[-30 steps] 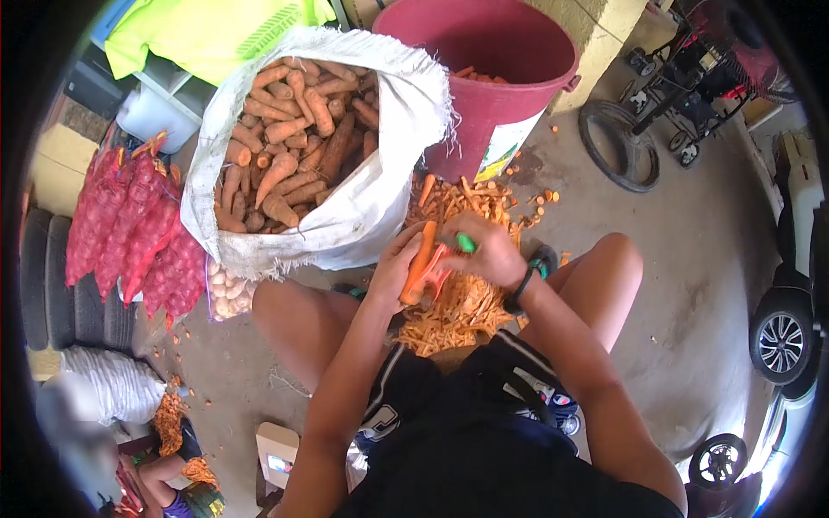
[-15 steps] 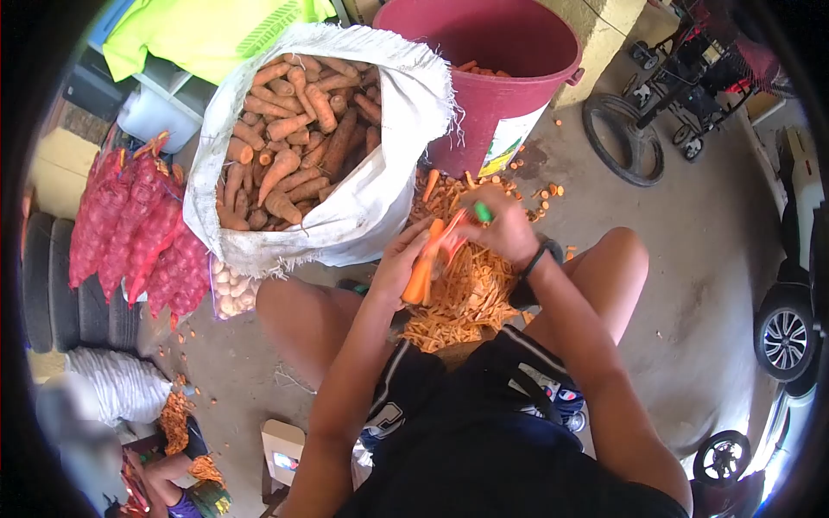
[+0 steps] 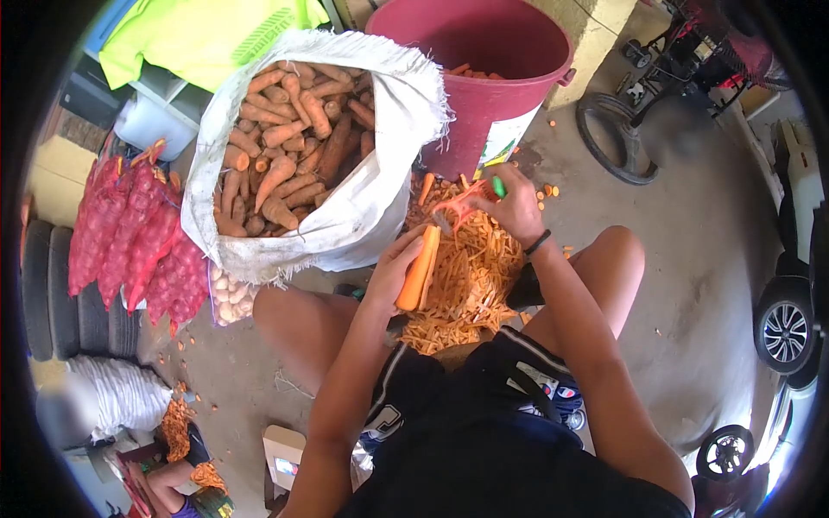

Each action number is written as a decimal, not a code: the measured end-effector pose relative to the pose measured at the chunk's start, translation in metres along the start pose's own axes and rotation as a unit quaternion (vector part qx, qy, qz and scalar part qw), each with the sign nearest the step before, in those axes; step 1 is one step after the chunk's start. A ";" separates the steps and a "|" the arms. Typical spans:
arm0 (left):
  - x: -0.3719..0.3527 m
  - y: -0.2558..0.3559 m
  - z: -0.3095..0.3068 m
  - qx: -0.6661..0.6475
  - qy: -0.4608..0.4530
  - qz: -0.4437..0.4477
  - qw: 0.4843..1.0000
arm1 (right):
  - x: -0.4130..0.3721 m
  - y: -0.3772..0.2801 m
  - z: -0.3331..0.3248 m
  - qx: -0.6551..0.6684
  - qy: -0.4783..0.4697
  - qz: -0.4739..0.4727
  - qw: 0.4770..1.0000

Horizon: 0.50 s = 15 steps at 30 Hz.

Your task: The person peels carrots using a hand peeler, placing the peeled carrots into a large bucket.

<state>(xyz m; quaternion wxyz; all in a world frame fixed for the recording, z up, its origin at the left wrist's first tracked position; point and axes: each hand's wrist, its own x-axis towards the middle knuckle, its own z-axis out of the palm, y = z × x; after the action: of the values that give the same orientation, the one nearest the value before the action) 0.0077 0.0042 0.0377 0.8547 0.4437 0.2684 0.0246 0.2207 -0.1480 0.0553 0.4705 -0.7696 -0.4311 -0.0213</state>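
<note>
My left hand is wrapped round a bright orange carrot, which points away from me. My right hand grips a peeler with an orange-red frame and a green part at the thumb. The peeler is just beyond the carrot's far end, apart from it. Below both hands lies a heap of carrot peelings between my legs. Unpeeled carrots fill a white sack at the upper left.
A dark red bin with carrots inside stands beyond the peelings. Red mesh bags and tires are at left. A wheel lies at upper right. Another person's legs show at lower left.
My right hand and the peeler have moved away from the carrot, up and slightly right. The carrot stays in my left hand, which has shifted slightly.
</note>
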 end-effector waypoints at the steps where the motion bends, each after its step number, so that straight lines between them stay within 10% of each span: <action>1: -0.001 0.003 0.010 -0.029 0.027 0.009 0.999 | 0.005 0.005 -0.003 -0.010 0.029 0.035 0.999; 8: 0.015 -0.010 0.004 -0.066 0.027 0.050 0.996 | -0.034 -0.051 0.019 0.107 -0.127 -0.098 0.981; 15: 0.006 0.000 0.002 -0.038 0.000 0.006 0.999 | -0.003 0.007 0.003 0.052 0.005 0.071 0.996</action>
<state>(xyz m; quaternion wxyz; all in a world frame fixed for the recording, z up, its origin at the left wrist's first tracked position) 0.0137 0.0037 0.0360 0.8708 0.4123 0.2648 0.0399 0.2221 -0.1490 0.0470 0.5125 -0.7725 -0.3737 0.0306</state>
